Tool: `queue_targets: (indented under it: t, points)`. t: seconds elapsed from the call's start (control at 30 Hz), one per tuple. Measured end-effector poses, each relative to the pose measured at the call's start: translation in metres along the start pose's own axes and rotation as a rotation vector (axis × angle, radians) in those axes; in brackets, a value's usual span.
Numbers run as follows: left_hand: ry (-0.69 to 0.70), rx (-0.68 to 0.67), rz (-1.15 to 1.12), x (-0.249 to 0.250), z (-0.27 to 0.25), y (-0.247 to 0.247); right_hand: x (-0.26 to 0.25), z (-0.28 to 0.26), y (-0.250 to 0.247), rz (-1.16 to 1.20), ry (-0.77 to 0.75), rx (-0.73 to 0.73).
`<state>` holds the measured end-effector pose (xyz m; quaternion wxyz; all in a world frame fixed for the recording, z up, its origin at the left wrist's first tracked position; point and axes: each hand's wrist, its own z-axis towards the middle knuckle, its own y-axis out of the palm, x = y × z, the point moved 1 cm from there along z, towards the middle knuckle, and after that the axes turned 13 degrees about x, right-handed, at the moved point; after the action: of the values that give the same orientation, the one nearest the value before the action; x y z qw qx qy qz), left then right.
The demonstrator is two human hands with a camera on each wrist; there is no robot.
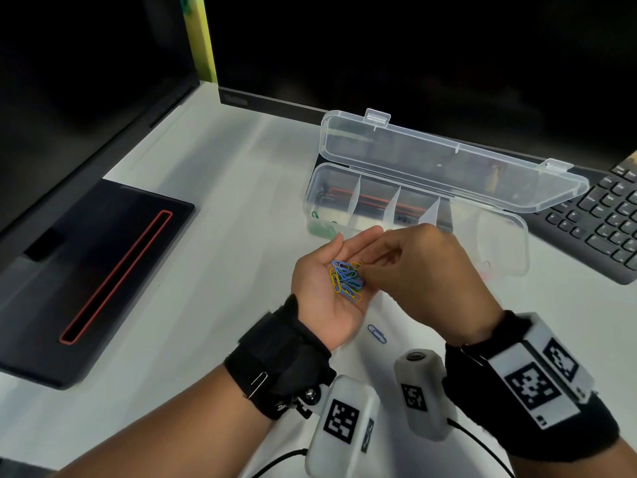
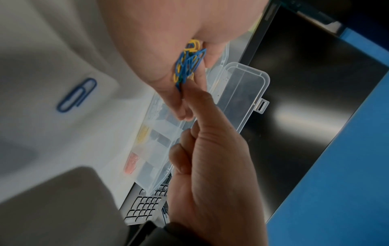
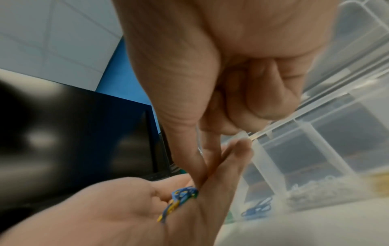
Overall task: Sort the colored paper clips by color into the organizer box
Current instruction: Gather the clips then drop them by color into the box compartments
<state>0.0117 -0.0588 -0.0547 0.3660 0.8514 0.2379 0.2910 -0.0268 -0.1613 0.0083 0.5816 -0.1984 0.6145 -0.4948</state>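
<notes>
My left hand (image 1: 322,270) lies palm up in front of the organizer box (image 1: 510,246), fingers straight, carrying a small pile of blue, yellow and green paper clips (image 1: 346,279). My right hand (image 1: 366,269) reaches over from the right. Its thumb and forefinger meet on a clip in the pile (image 3: 183,193) while the other fingers stay curled. The clear box stands open with its lid (image 1: 448,160) tilted back. Green clips (image 1: 322,229) sit in its leftmost compartment; blue clips (image 3: 256,210), yellow clips (image 2: 143,134) and pink clips (image 2: 131,164) lie in others. One blue clip (image 1: 376,333) lies loose on the table under my hands.
A black keyboard (image 1: 603,219) sits right of the box, and a dark monitor (image 1: 413,46) stands behind it. A black monitor base with a red-edged slot (image 1: 103,270) lies at the left. A silver clip (image 1: 256,382) hangs on my left wrist strap.
</notes>
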Motion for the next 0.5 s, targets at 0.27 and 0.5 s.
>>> queue_targets:
  t: [0.27, 0.5]
  points:
    - [-0.002, -0.005, -0.03, 0.001, 0.002, 0.001, -0.004, -0.002, -0.009, 0.564, 0.212, -0.069]
    - [-0.004, -0.031, -0.098, 0.002, 0.001, 0.003, 0.006, 0.001, -0.017, 1.201, 0.662, -0.171]
